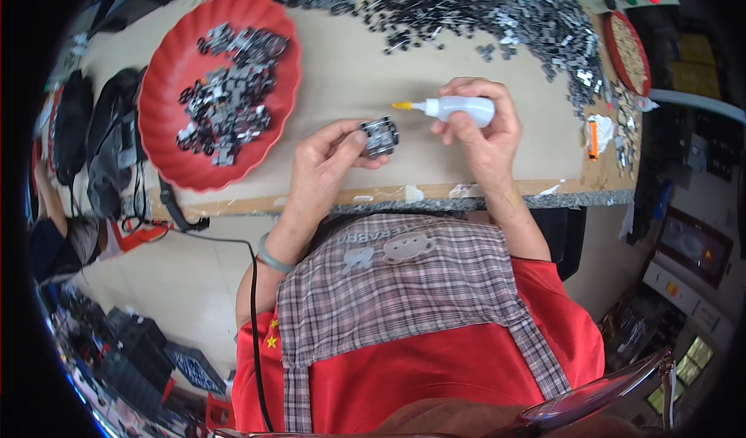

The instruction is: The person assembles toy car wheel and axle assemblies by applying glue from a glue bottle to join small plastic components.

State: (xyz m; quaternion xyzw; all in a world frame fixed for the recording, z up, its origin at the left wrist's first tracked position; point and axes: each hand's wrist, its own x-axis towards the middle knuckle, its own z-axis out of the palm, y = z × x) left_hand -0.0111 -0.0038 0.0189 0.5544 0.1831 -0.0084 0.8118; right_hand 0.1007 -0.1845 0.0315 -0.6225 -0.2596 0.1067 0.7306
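Over the near middle of the table, my left hand (330,152) pinches a small dark grey wheeled part (379,137), which looks like a toy car chassis. My right hand (486,131) is wrapped round a white squeeze bottle (466,111) lying almost level. Its yellow nozzle tip (402,105) points left, just above and to the right of the chassis, apart from it. To the left of my left hand stands a red scalloped bowl (175,166), holding a heap of similar grey and black wheeled pieces (233,88).
Black axles with wheels (427,6) and grey pieces (536,30) are piled along the far side. A red dish of tan bits (626,53) and an orange tool (593,140) lie at the right. A black cable (255,298) hangs at my left. Another person's arm (50,189) shows far left.
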